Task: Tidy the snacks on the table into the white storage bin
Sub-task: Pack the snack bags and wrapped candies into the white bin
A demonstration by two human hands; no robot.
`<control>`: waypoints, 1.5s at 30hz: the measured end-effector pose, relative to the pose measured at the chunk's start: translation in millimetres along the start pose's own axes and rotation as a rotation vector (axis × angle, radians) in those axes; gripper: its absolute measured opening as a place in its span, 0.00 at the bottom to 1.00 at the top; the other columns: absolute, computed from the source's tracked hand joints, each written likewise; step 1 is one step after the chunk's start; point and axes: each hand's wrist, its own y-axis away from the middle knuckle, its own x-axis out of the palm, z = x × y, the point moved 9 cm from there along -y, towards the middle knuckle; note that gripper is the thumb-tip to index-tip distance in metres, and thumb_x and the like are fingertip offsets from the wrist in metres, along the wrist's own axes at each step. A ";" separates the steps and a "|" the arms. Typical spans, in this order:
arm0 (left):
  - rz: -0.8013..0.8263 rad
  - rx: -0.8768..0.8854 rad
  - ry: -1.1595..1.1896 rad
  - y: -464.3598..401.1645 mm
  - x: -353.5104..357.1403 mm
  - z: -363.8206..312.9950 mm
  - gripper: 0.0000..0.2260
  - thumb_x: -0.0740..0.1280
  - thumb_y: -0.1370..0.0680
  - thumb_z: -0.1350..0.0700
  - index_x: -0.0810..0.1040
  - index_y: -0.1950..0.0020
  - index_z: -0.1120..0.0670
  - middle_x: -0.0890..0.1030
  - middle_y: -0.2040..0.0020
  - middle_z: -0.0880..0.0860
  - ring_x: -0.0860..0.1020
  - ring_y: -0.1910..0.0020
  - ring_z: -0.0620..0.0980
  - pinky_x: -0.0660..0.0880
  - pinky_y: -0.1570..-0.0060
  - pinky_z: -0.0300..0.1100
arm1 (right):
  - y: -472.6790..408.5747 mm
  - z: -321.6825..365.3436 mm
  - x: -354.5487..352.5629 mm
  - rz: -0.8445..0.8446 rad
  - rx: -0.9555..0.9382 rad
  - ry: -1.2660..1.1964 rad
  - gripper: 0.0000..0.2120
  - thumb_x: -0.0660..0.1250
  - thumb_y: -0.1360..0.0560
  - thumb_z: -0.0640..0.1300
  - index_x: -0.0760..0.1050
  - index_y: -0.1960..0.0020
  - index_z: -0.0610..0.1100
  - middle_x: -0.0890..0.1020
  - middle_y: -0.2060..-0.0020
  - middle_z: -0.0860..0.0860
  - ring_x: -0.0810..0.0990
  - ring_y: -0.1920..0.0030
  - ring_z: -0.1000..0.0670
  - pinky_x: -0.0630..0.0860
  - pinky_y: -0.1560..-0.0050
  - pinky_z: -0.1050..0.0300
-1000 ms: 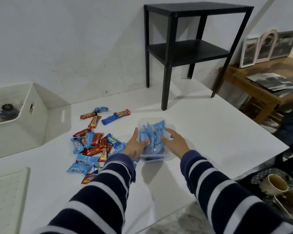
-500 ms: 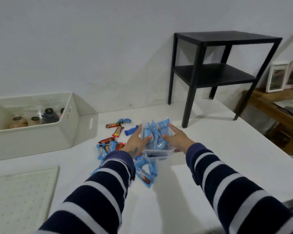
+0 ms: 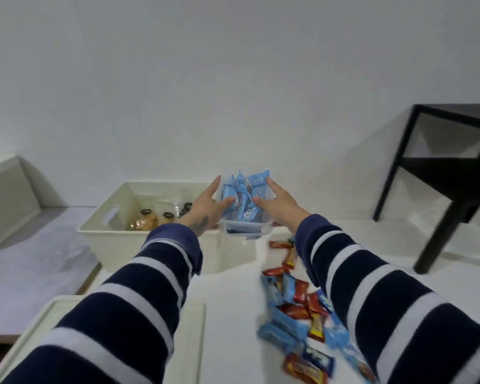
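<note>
Head view shows 2 hands carrying a clear plastic tub [image 3: 243, 227] between them, raised off the surface. The left hand [image 3: 205, 207] presses the tub's left side, thumb curled over the rim onto the packets, fingers straight along the wall. The right hand [image 3: 279, 205] holds the right side in the same way, its thumb hooked in over the rim. Both grips are closed on the tub, 1 on each side, so the tub sits squarely between the palms.

Inside the tub, light blue snack packets [image 3: 243, 198] stand packed upright, their tops poking above the rim between the 2 thumbs.

Just left of and below the grip is the white storage bin [image 3: 106, 239]; the tub hangs over the bin's right end. Within the bin, left of the left hand, several jars with dark lids [image 3: 146, 220] stand together; their contents look amber, but I cannot tell more.

Below the right wrist, loose red and blue snack packets [image 3: 297, 306] lie scattered on the white surface [image 3: 230, 322]. Under the left forearm lies a white lid [image 3: 194, 342]. Well to the right of the grip stands a black side table [image 3: 438, 189].
</note>
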 end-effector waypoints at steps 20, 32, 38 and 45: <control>0.281 -0.368 -0.217 -128.4 -99.8 161.6 0.28 0.63 0.21 0.59 0.55 0.24 0.46 0.74 0.35 0.56 0.79 0.43 0.56 0.80 0.50 0.52 | -149.4 -63.6 212.1 0.249 0.297 0.121 0.42 0.69 0.28 0.43 0.48 0.23 0.55 0.66 0.27 0.47 0.73 0.34 0.44 0.75 0.38 0.51; 0.587 -0.437 -0.676 -154.6 -70.3 219.3 0.23 0.66 0.24 0.57 0.66 0.30 0.54 0.73 0.36 0.55 0.73 0.38 0.54 0.71 0.35 0.50 | -157.8 -61.4 227.8 0.306 0.138 0.665 0.19 0.59 0.22 0.39 0.68 0.32 0.46 0.77 0.38 0.45 0.79 0.46 0.47 0.76 0.48 0.57; 0.533 -0.404 -0.715 -165.3 -59.8 225.7 0.17 0.65 0.22 0.54 0.70 0.35 0.54 0.75 0.38 0.53 0.74 0.41 0.51 0.73 0.38 0.47 | -150.5 -37.9 183.6 0.057 -0.151 1.230 0.31 0.56 0.20 0.49 0.49 0.23 0.41 0.49 0.23 0.44 0.47 0.22 0.45 0.48 0.24 0.44; 0.465 -0.385 -0.695 -178.0 -33.1 230.6 0.22 0.65 0.22 0.54 0.60 0.31 0.51 0.72 0.35 0.55 0.73 0.43 0.52 0.71 0.38 0.46 | -147.6 -50.3 174.4 0.068 -0.090 1.155 0.33 0.54 0.19 0.53 0.44 0.22 0.40 0.46 0.22 0.45 0.43 0.22 0.46 0.45 0.23 0.46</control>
